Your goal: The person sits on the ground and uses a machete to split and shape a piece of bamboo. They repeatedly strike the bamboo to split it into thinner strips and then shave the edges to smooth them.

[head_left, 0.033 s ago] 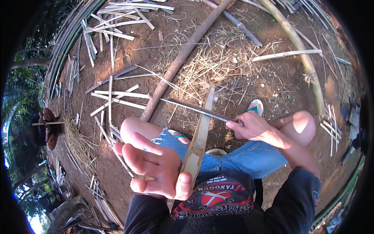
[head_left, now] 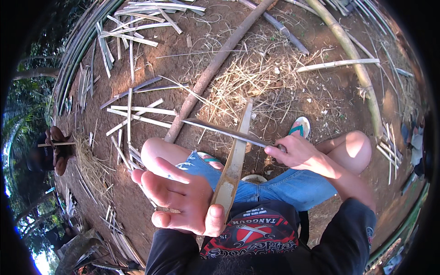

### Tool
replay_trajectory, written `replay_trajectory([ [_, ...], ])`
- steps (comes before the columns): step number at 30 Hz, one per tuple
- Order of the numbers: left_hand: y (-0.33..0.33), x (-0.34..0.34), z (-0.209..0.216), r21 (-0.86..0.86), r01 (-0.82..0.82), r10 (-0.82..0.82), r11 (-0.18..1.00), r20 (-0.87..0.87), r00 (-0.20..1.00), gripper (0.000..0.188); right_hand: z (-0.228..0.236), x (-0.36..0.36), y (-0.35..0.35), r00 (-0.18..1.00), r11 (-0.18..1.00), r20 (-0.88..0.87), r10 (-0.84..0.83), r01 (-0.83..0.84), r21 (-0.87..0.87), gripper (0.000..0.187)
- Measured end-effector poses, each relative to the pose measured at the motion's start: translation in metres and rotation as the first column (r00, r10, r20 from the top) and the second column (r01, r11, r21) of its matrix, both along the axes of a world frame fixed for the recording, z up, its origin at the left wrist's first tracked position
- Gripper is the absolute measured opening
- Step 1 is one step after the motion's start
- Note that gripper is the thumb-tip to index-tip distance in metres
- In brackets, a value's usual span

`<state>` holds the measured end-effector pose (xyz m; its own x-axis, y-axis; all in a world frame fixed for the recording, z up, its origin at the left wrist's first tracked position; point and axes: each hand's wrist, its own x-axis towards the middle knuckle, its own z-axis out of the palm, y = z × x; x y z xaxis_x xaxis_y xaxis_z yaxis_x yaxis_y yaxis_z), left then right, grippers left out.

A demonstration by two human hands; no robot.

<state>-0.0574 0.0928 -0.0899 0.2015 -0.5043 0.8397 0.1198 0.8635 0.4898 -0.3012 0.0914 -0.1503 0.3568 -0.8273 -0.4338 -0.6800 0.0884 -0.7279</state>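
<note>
Palm up, my left hand (head_left: 183,199) holds the near end of a split bamboo strip (head_left: 233,169) between thumb and palm, its other fingers loosely spread. The strip slants away from me over my lap, its pale inner face showing, and its far end reaches the shavings on the ground. My right hand (head_left: 297,153) is closed round the handle of a long knife (head_left: 214,129). The blade points left and lies across the strip at its middle; whether the edge bites into it I cannot tell. Most of the handle is hidden in my fist.
A brown pole (head_left: 201,85) lies diagonally ahead, by my left knee. Thin bamboo shavings (head_left: 252,85) cover the ground before my feet. Split strips (head_left: 142,111) lie in heaps at left. A thicker bamboo pole (head_left: 353,55) curves at right. Another person (head_left: 55,149) sits far left holding a stick.
The knife has shifted slightly toward me, and its blade has turned a little. My right hand has moved slightly with it. My left hand and the bamboo strip stay nearly in place.
</note>
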Motion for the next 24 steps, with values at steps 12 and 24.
replay_trajectory([
  [12,0.001,-0.003,0.004,0.041,-0.010,0.005,0.999,0.097,0.995,0.081,0.032,0.010,0.009,0.986,0.991,0.107,0.131,-0.128,-0.036,0.048],
  [24,0.006,-0.004,0.003,0.061,0.032,-0.038,0.998,0.101,0.994,0.092,0.020,0.004,0.015,0.995,0.998,0.088,0.048,-0.045,-0.038,0.064],
])
